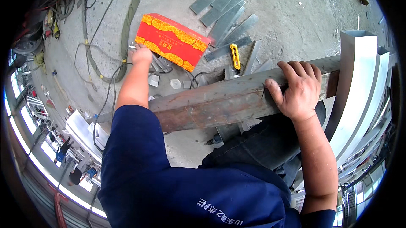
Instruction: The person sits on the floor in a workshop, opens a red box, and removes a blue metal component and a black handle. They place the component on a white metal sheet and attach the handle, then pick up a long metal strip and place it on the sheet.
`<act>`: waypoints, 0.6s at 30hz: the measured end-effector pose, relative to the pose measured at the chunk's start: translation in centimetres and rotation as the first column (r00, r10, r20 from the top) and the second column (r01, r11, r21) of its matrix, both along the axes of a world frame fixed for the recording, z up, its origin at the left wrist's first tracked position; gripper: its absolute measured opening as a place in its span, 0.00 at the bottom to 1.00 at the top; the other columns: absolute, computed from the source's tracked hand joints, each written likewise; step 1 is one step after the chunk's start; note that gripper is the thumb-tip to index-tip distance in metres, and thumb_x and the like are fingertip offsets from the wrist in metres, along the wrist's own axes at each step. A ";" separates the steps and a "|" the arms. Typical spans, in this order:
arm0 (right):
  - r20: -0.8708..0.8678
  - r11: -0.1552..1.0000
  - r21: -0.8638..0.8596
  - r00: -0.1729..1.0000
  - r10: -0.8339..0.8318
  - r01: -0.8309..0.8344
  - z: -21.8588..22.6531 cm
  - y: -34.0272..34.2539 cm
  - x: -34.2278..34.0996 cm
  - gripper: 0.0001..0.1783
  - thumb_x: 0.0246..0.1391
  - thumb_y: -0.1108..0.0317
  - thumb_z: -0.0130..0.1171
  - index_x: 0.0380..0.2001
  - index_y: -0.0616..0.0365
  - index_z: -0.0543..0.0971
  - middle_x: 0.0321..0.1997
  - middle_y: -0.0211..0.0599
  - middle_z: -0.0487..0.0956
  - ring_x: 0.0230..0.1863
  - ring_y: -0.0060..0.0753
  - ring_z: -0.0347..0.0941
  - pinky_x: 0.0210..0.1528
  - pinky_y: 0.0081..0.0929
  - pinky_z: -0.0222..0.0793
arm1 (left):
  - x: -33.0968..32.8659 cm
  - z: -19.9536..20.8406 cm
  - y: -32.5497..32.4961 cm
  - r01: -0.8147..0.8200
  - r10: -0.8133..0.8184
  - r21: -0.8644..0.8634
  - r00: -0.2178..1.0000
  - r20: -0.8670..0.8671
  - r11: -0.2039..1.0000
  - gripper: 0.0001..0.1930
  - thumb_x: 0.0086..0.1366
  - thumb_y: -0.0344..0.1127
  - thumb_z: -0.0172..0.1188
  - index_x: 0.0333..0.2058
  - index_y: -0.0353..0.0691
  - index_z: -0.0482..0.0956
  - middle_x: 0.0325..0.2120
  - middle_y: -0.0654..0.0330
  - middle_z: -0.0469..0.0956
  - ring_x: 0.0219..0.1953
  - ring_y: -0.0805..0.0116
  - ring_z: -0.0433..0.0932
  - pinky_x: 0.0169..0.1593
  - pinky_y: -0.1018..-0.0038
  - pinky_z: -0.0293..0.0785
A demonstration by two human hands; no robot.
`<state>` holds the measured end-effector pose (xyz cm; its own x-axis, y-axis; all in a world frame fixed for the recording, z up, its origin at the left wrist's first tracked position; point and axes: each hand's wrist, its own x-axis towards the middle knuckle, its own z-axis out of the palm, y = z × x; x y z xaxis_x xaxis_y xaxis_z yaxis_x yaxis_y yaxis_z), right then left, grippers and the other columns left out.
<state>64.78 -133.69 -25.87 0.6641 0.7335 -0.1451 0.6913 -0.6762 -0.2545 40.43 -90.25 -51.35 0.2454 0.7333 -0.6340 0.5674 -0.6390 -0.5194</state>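
Floor: bare concrete (315, 16) carries most of what lies beyond my knees; I see none of its corners, so I place things by the beam's edges.
Beam: the long, rust-streaked beam (207, 105) crosses in front of me, its right end by the upright silver tubes (358, 67); what props it is hidden from me; I judge it heavy and stiff, gritty rather than slippery, best taken with both palms, one near each end, clear of sharp edges.
Box: the red and yellow box (171, 42) sits beyond the beam's far edge, left of the grey metal strips (224, 2); it looks like light card, likely to dent, so I would hold it by its two short ends.
Right hand: my right hand (298, 88) rests palm down near the beam's right end; fingers spread and slightly bent toward the far edge, thumb out to the left, elbow bent.
Left hand: my left hand (141, 54) reaches over the beam, arm stretched, to the box's near left corner; I cannot tell whether the fingers grip anything.
Cutter: yellow (235, 56), just past the far edge.
Stick: small and white (132, 46), at my left fingertips.
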 end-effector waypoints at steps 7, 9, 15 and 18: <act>-0.004 1.000 -0.008 1.000 0.001 -0.001 0.2 0.3 0.0 0.25 0.44 0.44 0.65 0.38 0.52 0.83 0.35 0.34 0.80 0.42 0.42 0.75 0.53 0.42 0.63 | 1.8 -1.2 0.1 -0.629 0.792 -0.483 0.446 0.418 0.609 0.35 0.63 0.51 0.62 0.62 0.33 0.67 0.62 0.49 0.69 0.58 0.54 0.73 0.57 0.56 0.70; 0.001 1.000 -0.017 1.000 0.009 -0.009 0.0 0.2 0.1 0.25 0.44 0.44 0.65 0.38 0.52 0.83 0.35 0.34 0.80 0.42 0.42 0.75 0.53 0.42 0.63 | 2.5 -3.2 -0.4 -0.744 0.914 -0.550 0.210 0.347 0.380 0.39 0.64 0.58 0.61 0.63 0.32 0.67 0.62 0.48 0.69 0.62 0.55 0.70 0.61 0.58 0.68; -0.017 0.997 -0.069 0.999 0.027 -0.028 0.5 0.1 -0.4 0.25 0.44 0.45 0.65 0.39 0.53 0.82 0.36 0.35 0.80 0.43 0.44 0.74 0.54 0.44 0.62 | 4.7 -10.5 -5.4 -0.562 0.715 -0.814 -0.507 0.480 0.148 0.36 0.58 0.49 0.70 0.58 0.31 0.72 0.56 0.52 0.75 0.54 0.58 0.75 0.56 0.60 0.72; -0.008 1.000 -0.025 1.000 -0.002 0.001 -0.1 -0.2 -0.3 0.26 0.45 0.44 0.65 0.39 0.53 0.82 0.36 0.35 0.80 0.43 0.44 0.75 0.55 0.44 0.62 | 7.7 -9.0 -7.6 -0.403 0.600 -0.885 -0.658 0.456 0.231 0.33 0.54 0.41 0.76 0.54 0.29 0.75 0.51 0.53 0.79 0.47 0.59 0.80 0.50 0.61 0.77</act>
